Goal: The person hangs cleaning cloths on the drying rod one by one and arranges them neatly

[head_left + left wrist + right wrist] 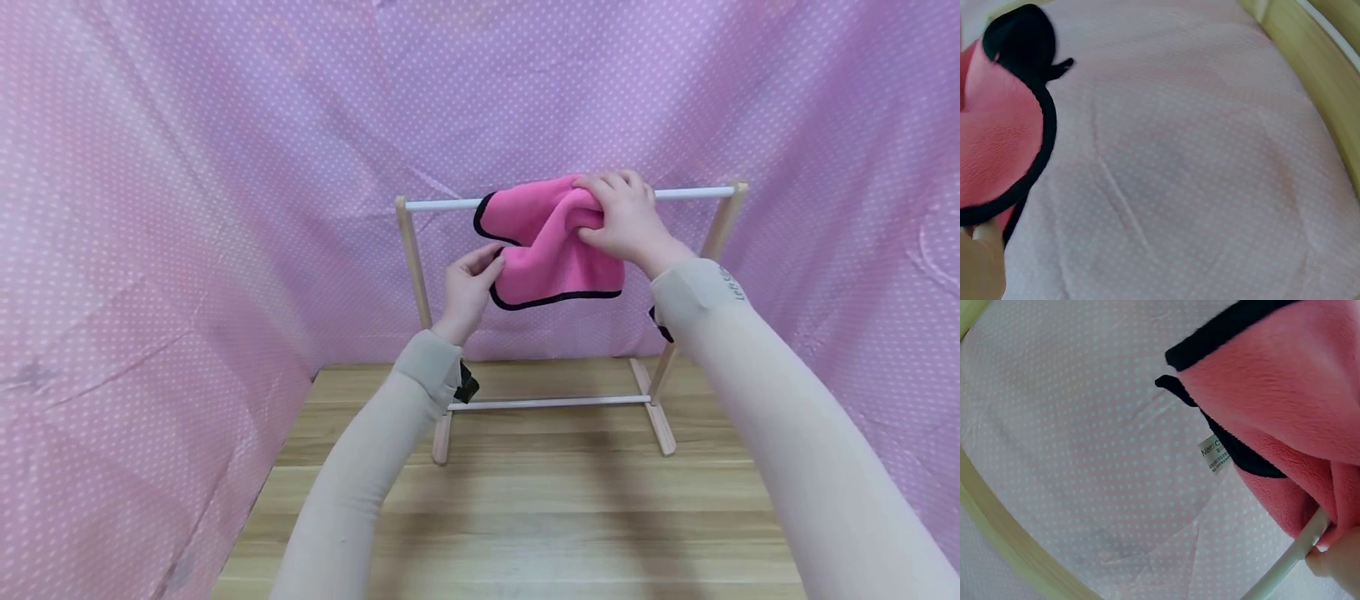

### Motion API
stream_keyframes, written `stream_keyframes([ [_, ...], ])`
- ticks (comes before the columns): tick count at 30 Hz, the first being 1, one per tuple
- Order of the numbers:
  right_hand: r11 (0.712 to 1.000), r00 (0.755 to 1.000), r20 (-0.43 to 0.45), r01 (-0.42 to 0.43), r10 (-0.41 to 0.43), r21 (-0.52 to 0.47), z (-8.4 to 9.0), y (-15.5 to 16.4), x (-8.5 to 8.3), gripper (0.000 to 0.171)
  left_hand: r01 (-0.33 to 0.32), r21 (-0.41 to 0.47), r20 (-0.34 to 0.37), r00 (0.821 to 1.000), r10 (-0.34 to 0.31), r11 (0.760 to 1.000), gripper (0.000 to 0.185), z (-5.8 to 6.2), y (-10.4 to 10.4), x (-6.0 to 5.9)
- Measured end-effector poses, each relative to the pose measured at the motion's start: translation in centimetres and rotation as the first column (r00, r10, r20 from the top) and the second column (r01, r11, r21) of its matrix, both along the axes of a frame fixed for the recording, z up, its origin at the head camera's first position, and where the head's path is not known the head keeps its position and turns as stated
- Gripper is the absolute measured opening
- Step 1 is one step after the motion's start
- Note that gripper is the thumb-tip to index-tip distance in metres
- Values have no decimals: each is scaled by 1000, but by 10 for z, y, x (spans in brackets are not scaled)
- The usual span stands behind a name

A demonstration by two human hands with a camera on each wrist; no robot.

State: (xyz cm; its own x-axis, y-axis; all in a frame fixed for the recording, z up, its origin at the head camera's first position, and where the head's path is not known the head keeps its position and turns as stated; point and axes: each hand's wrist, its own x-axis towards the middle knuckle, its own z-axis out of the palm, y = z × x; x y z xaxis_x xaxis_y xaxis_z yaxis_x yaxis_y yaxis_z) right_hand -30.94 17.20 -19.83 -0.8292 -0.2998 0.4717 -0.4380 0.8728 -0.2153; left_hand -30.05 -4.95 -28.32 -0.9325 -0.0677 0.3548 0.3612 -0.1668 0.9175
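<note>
A pink cloth with black edging [551, 271] hangs bunched over the white top bar [693, 193] of a small wooden rack. My left hand [468, 287] pinches the cloth's lower left corner between thumb and fingers, in front of the bar. Higher up on the right, my right hand [622, 212] grips the cloth at the bar, its thumb on the near side. In the right wrist view the cloth [1285, 387] drapes across the bar [1291, 556], and a white label [1214, 453] sticks out from its black edge. The left wrist view shows the cloth's curved black border [1047, 125] above the left thumb.
The rack's wooden side posts [412, 258] stand on feet on a wood-grain table [555, 517]. A white lower bar [555, 402] joins them near the tabletop. Pink dotted fabric [225, 167] hangs around the back and sides.
</note>
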Motion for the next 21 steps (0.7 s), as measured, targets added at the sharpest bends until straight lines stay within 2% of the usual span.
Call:
stream_keyframes([
  [4, 997, 999, 16, -47, 48, -60, -3, 5, 2, 62, -44, 129, -53, 997, 51, 991, 29, 17, -5, 3],
  [9, 987, 996, 20, -80, 83, -138, -9, 10, 4, 64, -115, 161, -80, 988, 129, 980, 30, 46, -21, 3],
  [12, 983, 998, 8, -55, 58, -175, -10, 12, 4, 62, -139, 168, -103, 982, 158, 976, 30, 62, -28, 0],
  [15, 971, 999, -37, 0, -9, -240, -9, 13, 3, 58, -139, 177, -130, 978, 164, 974, 31, 75, -33, -2],
  [18, 933, 989, -92, 77, -116, -350, -12, 13, 3, 55, -136, 200, -122, 979, 162, 970, 31, 83, -35, -3],
  [21, 859, 972, -117, 119, -203, -498, -18, 13, 4, 54, -133, 203, -113, 981, 158, 970, 32, 85, -35, -3],
])
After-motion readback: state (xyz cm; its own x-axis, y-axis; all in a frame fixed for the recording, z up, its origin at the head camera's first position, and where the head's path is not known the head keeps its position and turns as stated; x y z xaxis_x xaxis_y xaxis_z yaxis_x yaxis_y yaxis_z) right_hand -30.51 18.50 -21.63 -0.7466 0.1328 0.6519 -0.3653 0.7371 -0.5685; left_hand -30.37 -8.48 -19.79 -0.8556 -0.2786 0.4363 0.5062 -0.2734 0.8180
